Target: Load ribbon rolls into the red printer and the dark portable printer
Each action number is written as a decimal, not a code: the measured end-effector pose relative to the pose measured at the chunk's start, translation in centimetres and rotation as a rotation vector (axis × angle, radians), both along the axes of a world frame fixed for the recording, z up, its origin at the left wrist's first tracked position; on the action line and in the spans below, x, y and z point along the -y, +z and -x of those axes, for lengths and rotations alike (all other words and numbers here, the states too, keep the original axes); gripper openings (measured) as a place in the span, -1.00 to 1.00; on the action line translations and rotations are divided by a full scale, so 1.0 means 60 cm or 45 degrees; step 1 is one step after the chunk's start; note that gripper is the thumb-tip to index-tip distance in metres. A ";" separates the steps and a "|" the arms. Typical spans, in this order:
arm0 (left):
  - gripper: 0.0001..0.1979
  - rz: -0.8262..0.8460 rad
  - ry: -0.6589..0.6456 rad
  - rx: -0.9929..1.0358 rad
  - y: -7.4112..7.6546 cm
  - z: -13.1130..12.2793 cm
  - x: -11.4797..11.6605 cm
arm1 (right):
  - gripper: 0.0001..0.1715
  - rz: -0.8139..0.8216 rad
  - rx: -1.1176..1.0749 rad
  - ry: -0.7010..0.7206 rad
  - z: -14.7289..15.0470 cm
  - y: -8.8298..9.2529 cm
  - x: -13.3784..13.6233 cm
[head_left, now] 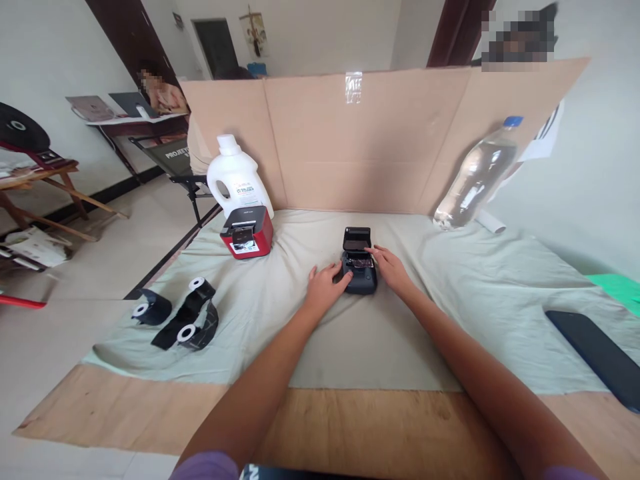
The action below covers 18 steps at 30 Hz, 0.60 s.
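Note:
A small black portable printer (361, 283) sits on the cloth in front of me with its lid (357, 238) raised. Dark shiny material shows inside its opening. Against the printer's left side rests my left hand (326, 285), its thumb on the front of the body and its fingers along the side. My right hand (393, 268) is at the right side, index finger stretched to the opening near the lid's hinge; its thumb is hidden. To the left lie several rolls of black paper (199, 327) with white cores, partly unrolled.
Behind on the left stand a red and black printer (257, 240) and a white jug (240, 175). A clear bottle (475, 175) leans on the cardboard screen (350, 147) at right. A phone (595, 350) lies near the right edge. A person (165, 97) sits beyond.

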<state>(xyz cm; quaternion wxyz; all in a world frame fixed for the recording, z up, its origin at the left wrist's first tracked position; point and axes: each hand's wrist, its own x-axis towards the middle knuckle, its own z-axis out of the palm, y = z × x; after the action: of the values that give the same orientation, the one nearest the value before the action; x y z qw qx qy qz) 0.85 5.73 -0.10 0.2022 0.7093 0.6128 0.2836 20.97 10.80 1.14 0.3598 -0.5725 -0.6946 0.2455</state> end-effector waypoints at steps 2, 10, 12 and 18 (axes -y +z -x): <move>-0.52 -0.011 -0.003 -0.002 -0.001 0.000 -0.001 | -0.36 0.116 0.121 -0.031 0.003 0.030 -0.015; -0.52 -0.033 -0.003 0.016 -0.003 0.001 -0.001 | -0.79 0.480 0.542 0.170 0.038 0.095 -0.060; -0.53 -0.026 -0.004 0.017 -0.001 0.001 -0.001 | -0.78 0.500 0.585 0.195 0.048 0.094 -0.059; -0.51 -0.027 0.008 -0.013 -0.003 0.001 -0.003 | -0.76 0.452 0.648 0.123 0.051 0.098 -0.059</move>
<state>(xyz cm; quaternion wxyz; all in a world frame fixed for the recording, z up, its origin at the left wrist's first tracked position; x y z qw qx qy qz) 0.80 5.91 -0.29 0.1907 0.7110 0.6130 0.2870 17.90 14.35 7.03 0.0568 -0.6358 -0.7350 0.2288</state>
